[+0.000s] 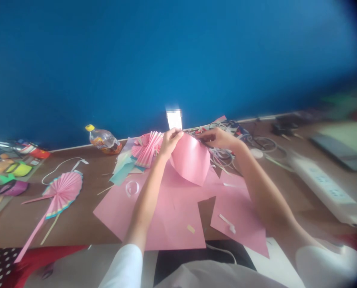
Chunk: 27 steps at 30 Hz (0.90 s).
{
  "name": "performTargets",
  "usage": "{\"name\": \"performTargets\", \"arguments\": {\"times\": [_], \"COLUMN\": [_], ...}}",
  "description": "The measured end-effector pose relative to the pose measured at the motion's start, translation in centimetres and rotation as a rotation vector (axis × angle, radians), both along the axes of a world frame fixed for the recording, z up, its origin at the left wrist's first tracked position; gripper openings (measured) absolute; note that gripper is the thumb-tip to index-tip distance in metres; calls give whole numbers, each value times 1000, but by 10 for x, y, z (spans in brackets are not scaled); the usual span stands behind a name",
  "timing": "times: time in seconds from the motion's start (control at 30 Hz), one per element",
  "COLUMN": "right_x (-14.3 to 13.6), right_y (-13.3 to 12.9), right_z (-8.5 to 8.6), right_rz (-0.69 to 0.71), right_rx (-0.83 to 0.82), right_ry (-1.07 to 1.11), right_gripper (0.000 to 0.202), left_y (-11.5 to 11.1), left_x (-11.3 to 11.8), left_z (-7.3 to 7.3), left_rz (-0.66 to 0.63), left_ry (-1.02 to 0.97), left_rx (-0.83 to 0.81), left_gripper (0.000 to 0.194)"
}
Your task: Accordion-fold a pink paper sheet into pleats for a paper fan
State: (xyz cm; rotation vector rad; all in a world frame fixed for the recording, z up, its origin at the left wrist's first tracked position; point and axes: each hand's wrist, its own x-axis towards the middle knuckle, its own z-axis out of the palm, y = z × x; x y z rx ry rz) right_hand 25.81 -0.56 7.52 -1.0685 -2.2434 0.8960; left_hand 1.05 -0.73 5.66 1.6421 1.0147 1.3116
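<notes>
My left hand (pixel 171 141) pinches the upper left edge of a curved pink paper sheet (pixel 192 158), raised above the table. At the sheet's upper right edge, my right hand (pixel 218 139) has its fingers curled around a small dark tool, which looks like scissors and is mostly hidden. Larger pink paper (pixel 174 208) lies flat under both arms. Another pink piece (pixel 241 216) rests to its right, with a twisted white strip (pixel 227 223) on top. Behind my left hand stands a pleated pink paper fan (pixel 147 148).
A finished-looking pink fan (pixel 64 192) lies left on the brown table (pixel 85 230). A yellow-capped bottle (pixel 104 141) leans near the blue wall (pixel 178 60). Tangled cables (pixel 223 156) lie behind the right hand; a white power strip (pixel 322 184) and a dark phone-like device (pixel 342 152) are at right.
</notes>
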Motion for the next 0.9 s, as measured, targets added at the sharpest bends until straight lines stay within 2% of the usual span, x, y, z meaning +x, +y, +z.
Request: {"name": "performTargets", "arguments": {"times": [0.63,0.9], "right_x": [2,3], "right_y": [3,1], "right_z": [-2,0], "right_rz": [28,22], "right_rx": [7,4], "right_ry": [-2,46], "right_gripper": [45,41], "left_y": [1,-3], "left_x": [-1,-3], "left_z": [-1,5], "left_rz": [-18,-30], "left_ry": [-4,-8], "left_rx": [-16,-56], "left_gripper": [25,26]}}
